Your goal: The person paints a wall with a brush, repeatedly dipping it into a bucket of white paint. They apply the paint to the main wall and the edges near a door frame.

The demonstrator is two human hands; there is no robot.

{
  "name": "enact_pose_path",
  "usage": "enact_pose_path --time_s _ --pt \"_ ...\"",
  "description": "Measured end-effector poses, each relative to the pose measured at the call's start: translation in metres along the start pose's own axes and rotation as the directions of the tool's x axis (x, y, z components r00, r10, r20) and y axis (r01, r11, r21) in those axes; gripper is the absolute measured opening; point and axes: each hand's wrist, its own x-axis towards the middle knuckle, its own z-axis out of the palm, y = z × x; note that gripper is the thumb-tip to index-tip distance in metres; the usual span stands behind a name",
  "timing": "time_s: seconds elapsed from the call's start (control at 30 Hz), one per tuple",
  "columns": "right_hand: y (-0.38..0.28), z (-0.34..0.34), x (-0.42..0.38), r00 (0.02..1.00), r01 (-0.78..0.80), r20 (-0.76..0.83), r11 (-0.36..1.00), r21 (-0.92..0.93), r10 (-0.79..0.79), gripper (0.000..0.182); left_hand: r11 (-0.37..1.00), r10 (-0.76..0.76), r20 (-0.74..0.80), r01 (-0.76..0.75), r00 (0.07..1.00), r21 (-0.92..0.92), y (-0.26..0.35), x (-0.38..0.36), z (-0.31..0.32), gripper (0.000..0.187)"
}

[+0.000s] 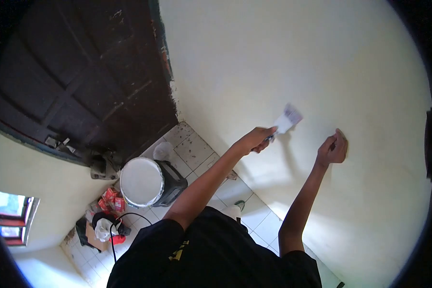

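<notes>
My left hand (256,140) is wrapped round the handle of a putty knife (288,119). Its flared, whitish blade points up and to the right, close over the cream wall (360,72), and its tip is greyish. My right hand (333,148) is closed, with its fingers curled against the wall to the right of the blade. A dark spot shows between those fingers, but I cannot tell what they hold. Both forearms reach up from the sleeves of a black shirt (216,249).
A dark panelled door (81,67) fills the upper left. Below it a bucket with a white top (141,182) stands on the tiled floor (194,151). Red packets (113,199), a white bag (105,229) and a black cable (112,245) lie nearby. A window (9,216) is at far left.
</notes>
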Motion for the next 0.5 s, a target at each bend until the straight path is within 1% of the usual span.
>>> enact_pose_path --time_s 0.03,0.1,0.13,0.2,0.27,0.3,0.33,0.37,0.4,0.43,0.47,0.5 --pt "-0.001 -0.001 0.003 1.000 0.016 0.000 1.000 -0.015 -0.016 0.015 0.997 -0.076 0.018 0.077 0.997 -0.025 -0.021 0.009 -0.012 0.046" --pt "-0.003 -0.005 0.002 1.000 0.003 0.017 0.999 -0.034 -0.002 0.015 0.980 -0.200 -0.022 0.200 0.980 -0.003 -0.050 0.006 -0.026 0.045" --pt "-0.004 -0.005 0.001 0.999 -0.014 0.037 1.000 -0.025 0.015 0.015 0.981 -0.195 -0.004 0.195 0.981 0.008 -0.066 0.006 -0.030 0.045" --pt "-0.009 -0.009 0.006 0.999 -0.022 0.031 1.000 -0.020 0.023 0.017 0.958 -0.272 -0.033 0.267 0.962 -0.101 -0.084 0.006 -0.034 0.040" --pt "-0.021 -0.017 0.011 0.965 -0.212 0.163 0.977 0.019 0.207 0.017 0.965 -0.253 -0.029 0.250 0.967 -0.085 -0.072 -0.005 -0.025 0.037" --pt "-0.026 -0.024 0.010 0.917 -0.336 0.241 0.941 0.042 0.317 0.012 0.969 -0.235 -0.038 0.232 0.971 -0.082 -0.065 -0.010 -0.021 0.034" --pt "-0.033 -0.029 0.003 0.923 -0.330 0.224 0.943 0.039 0.314 0.012 0.973 -0.223 -0.031 0.220 0.974 -0.070 -0.051 -0.016 -0.015 0.034" --pt "-0.041 -0.033 -0.008 0.762 -0.644 0.283 0.728 0.234 0.583 0.012 0.976 -0.195 -0.009 0.193 0.981 -0.105 -0.033 -0.023 -0.009 0.032" --pt "-0.051 -0.040 -0.015 0.525 -0.841 0.405 0.381 0.384 0.749 0.014 0.976 -0.165 0.012 0.165 0.986 -0.145 -0.016 -0.030 -0.003 0.030" --pt "-0.064 -0.048 -0.018 0.420 -0.893 0.453 0.269 0.362 0.786 0.015 0.978 -0.150 0.013 0.150 0.989 -0.144 -0.001 -0.034 0.002 0.030" --pt "-0.079 -0.058 -0.021 0.308 -0.931 0.498 0.150 0.332 0.811 0.017 0.979 -0.094 0.046 0.101 0.995 -0.175 0.015 -0.036 0.008 0.029" --pt "-0.092 -0.065 -0.024 0.267 -0.944 0.538 0.106 0.311 0.799 0.017 0.977 -0.040 0.078 0.056 0.996 -0.206 0.032 -0.039 0.013 0.028"
